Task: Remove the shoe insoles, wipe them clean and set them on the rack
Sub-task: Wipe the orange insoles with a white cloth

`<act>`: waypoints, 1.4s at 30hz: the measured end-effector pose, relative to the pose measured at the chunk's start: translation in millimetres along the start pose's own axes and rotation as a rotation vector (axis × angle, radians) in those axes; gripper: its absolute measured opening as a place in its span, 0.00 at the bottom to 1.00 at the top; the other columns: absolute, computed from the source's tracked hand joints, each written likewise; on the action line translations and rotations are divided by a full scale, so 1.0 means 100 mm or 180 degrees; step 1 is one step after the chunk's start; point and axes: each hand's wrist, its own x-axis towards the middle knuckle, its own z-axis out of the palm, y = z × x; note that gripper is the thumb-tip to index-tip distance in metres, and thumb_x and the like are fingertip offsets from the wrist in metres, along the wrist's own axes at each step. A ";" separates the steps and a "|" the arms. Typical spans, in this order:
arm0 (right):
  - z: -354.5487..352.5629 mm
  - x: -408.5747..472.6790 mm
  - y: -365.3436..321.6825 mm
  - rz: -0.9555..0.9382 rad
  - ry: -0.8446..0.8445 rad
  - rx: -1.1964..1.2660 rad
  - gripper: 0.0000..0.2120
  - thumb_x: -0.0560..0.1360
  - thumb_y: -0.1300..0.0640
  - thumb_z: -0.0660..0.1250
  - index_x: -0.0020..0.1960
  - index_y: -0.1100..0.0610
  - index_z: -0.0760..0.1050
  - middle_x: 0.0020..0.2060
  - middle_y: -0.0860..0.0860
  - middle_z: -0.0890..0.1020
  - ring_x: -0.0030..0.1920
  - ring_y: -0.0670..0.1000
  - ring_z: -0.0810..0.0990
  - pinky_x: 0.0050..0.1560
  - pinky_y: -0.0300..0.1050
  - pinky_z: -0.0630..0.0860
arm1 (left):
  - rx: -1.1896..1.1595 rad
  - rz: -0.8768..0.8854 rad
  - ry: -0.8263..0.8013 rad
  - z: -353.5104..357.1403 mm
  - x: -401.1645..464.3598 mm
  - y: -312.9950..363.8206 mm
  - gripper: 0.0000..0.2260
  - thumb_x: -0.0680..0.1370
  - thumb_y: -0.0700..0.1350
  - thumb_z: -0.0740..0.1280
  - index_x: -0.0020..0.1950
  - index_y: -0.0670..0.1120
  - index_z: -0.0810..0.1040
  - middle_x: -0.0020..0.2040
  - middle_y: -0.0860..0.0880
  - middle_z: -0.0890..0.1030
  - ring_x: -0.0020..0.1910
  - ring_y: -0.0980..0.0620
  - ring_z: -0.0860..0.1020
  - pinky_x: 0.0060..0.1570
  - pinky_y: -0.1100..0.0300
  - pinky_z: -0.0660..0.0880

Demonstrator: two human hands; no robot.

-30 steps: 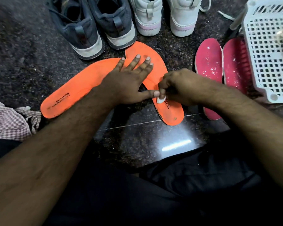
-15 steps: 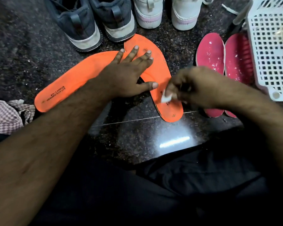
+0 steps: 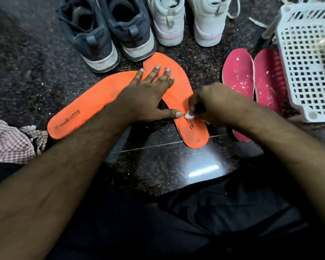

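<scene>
On the floor, my flat, spread left hand (image 3: 148,96) pins the light, floppy orange insole (image 3: 182,102) while my right hand (image 3: 212,104) pinches a white wad (image 3: 189,116)

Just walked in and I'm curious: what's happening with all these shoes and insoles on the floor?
A person is cleaning shoe insoles. The left hand presses flat on two orange insoles, while the right hand pinches a small white wad against one of them. Two pink insoles lie beside a white basket.
</scene>
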 end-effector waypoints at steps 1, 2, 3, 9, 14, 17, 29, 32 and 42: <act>0.03 -0.09 -0.06 -0.0052 -0.0224 -0.0053 0.03 0.74 0.55 0.72 0.46 0.50 0.84 0.41 0.50 0.85 0.45 0.53 0.83 0.43 0.39 0.71 | -0.0011 0.0009 -0.0011 0.00 0.00 0.00 0.53 0.66 0.82 0.48 0.81 0.49 0.53 0.83 0.48 0.46 0.81 0.47 0.43 0.78 0.39 0.43; 0.08 -0.17 -0.11 -0.0078 -0.0454 -0.0064 0.02 0.74 0.54 0.72 0.45 0.50 0.84 0.40 0.49 0.85 0.44 0.53 0.83 0.44 0.39 0.73 | -0.0009 0.0018 -0.0022 0.01 0.01 -0.02 0.54 0.65 0.82 0.49 0.81 0.48 0.53 0.83 0.48 0.46 0.81 0.47 0.42 0.78 0.39 0.42; 0.11 -0.25 -0.16 -0.0055 -0.0678 -0.0017 0.01 0.73 0.54 0.72 0.43 0.50 0.83 0.37 0.47 0.84 0.43 0.51 0.83 0.45 0.40 0.75 | 0.0002 0.0033 -0.0034 0.01 0.00 -0.03 0.55 0.64 0.83 0.50 0.81 0.48 0.52 0.83 0.48 0.45 0.81 0.47 0.41 0.78 0.39 0.42; -0.01 -0.33 -0.12 -0.0259 -0.1375 0.0489 0.12 0.70 0.62 0.71 0.46 0.46 0.85 0.33 0.40 0.83 0.32 0.36 0.79 0.40 0.32 0.74 | -0.0030 0.0141 -0.0091 0.03 0.01 -0.07 0.56 0.65 0.80 0.62 0.82 0.49 0.49 0.83 0.48 0.42 0.81 0.47 0.39 0.78 0.42 0.39; -0.11 0.21 0.15 0.0154 0.0890 0.1744 0.10 0.73 0.63 0.68 0.49 0.51 0.82 0.37 0.48 0.84 0.35 0.47 0.83 0.43 0.45 0.81 | -0.0265 0.0178 -0.0182 0.00 0.02 -0.08 0.56 0.63 0.78 0.65 0.82 0.49 0.51 0.83 0.49 0.43 0.81 0.49 0.42 0.78 0.40 0.42; 0.02 0.44 0.22 0.0261 0.1531 0.1058 0.12 0.72 0.62 0.67 0.53 0.52 0.83 0.45 0.49 0.82 0.44 0.50 0.81 0.51 0.39 0.73 | -0.0431 0.0259 -0.0230 -0.02 0.02 -0.08 0.56 0.63 0.77 0.67 0.81 0.48 0.53 0.83 0.50 0.44 0.81 0.50 0.43 0.78 0.39 0.43; 0.12 -0.12 -0.35 -0.0397 -0.1290 0.0450 0.11 0.70 0.62 0.71 0.47 0.49 0.85 0.39 0.44 0.85 0.37 0.42 0.81 0.42 0.34 0.75 | -0.0114 0.0190 0.0071 0.04 -0.02 -0.14 0.60 0.57 0.83 0.58 0.81 0.51 0.55 0.82 0.41 0.45 0.81 0.43 0.46 0.78 0.39 0.50; -0.02 -0.12 -0.19 -0.0689 -0.1405 0.0775 0.11 0.70 0.61 0.72 0.48 0.47 0.85 0.38 0.44 0.85 0.36 0.41 0.81 0.41 0.35 0.76 | -0.0112 0.0153 -0.0005 0.02 -0.01 -0.15 0.60 0.56 0.83 0.58 0.81 0.52 0.54 0.82 0.41 0.48 0.81 0.43 0.51 0.77 0.40 0.51; 0.02 0.37 0.20 0.0256 0.0896 0.0694 0.10 0.70 0.63 0.69 0.49 0.53 0.83 0.43 0.51 0.84 0.44 0.51 0.81 0.44 0.32 0.66 | -0.0099 0.0485 -0.0142 -0.01 0.01 -0.11 0.61 0.59 0.79 0.68 0.82 0.48 0.52 0.83 0.49 0.52 0.81 0.54 0.50 0.77 0.44 0.43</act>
